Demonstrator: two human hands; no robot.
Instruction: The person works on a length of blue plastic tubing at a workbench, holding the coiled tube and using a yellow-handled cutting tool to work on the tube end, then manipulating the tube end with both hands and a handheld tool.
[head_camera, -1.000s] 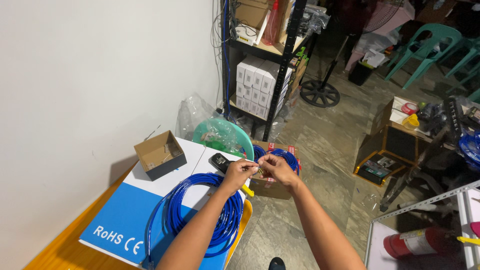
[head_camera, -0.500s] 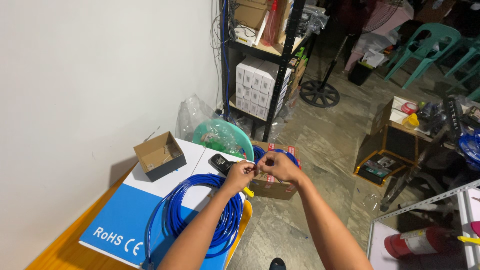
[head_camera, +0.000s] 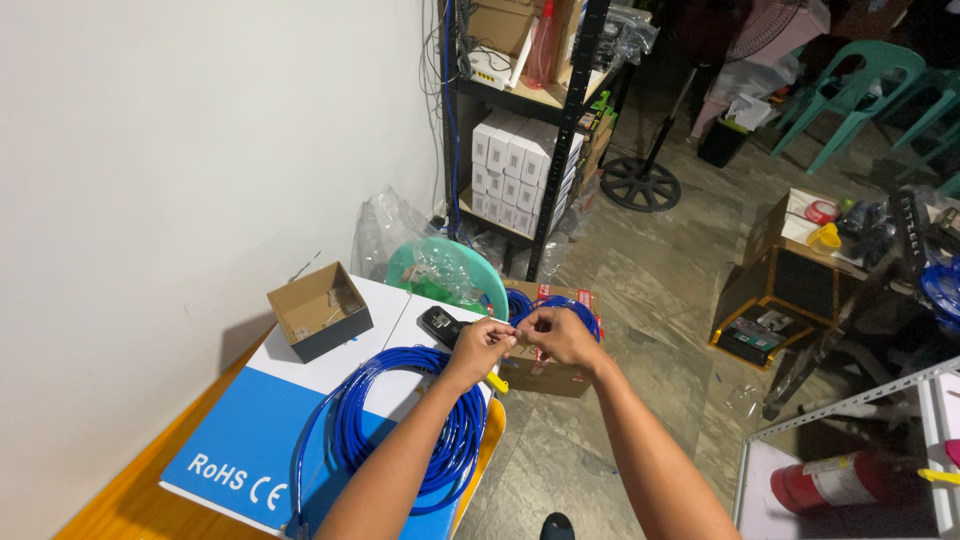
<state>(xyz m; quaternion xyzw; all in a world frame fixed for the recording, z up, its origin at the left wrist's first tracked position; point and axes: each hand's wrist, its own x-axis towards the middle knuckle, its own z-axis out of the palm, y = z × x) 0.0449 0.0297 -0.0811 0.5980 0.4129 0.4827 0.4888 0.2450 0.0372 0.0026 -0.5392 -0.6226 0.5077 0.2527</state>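
Overhead, from the head camera: both hands are raised together just past the front edge of the work surface. The left hand (head_camera: 483, 345) and the right hand (head_camera: 556, 335) meet fingertip to fingertip, each pinched narrowly on something small between them; it is most likely the free end of the blue cable, but the piece itself is too small to identify. Holding it in front of the body keeps the end under direct view and off the clutter.

The blue cable coil (head_camera: 400, 425) lies flat on the blue-and-white box (head_camera: 245, 455), directly under the left forearm, wound in loose loops so that slack can feed up to the hands without tangling. A black hand tool (head_camera: 440, 325) rests at the far end of the box, just beside the left hand and within easy reach. An open small cardboard box (head_camera: 320, 310) sits at the box's far left corner, near but apart from the coil, mouth upward. A second blue coil (head_camera: 565, 305) sits in an open carton (head_camera: 545, 372) on the floor, below the right hand.
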